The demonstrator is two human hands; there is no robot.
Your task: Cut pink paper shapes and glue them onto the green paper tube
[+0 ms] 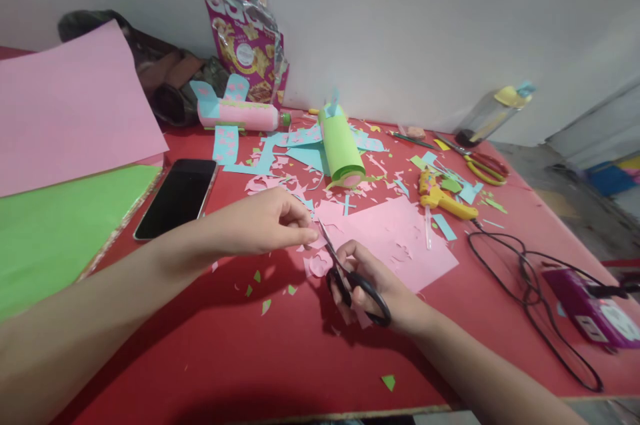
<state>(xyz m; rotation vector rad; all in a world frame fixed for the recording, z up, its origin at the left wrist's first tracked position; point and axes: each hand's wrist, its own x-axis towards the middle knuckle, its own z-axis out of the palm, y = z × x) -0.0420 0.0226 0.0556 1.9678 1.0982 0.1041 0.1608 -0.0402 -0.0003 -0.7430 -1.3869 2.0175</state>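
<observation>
My right hand (375, 285) has its fingers in the black handles of a pair of scissors (367, 295). The blades point up and to the left. Close to the blade tips, my left hand (283, 221) has thumb and fingers pinched together; whatever lies between them is too small to make out. Below the hands a pink paper flower shape (320, 263) rests on the red table. Behind my right hand lies a pink paper sheet (430, 251) with cut-out bits on it. Pink and blue scraps surround the spot.
A green paper-wrapped tube (343, 145) and a pink-wrapped bottle (247, 116) lie at the back. On the left are a phone (177, 198) and green paper (65, 231). A yellow glue gun (445, 201), red-and-yellow-handled scissors (485, 167) and a purple power strip (590, 311) occupy the right.
</observation>
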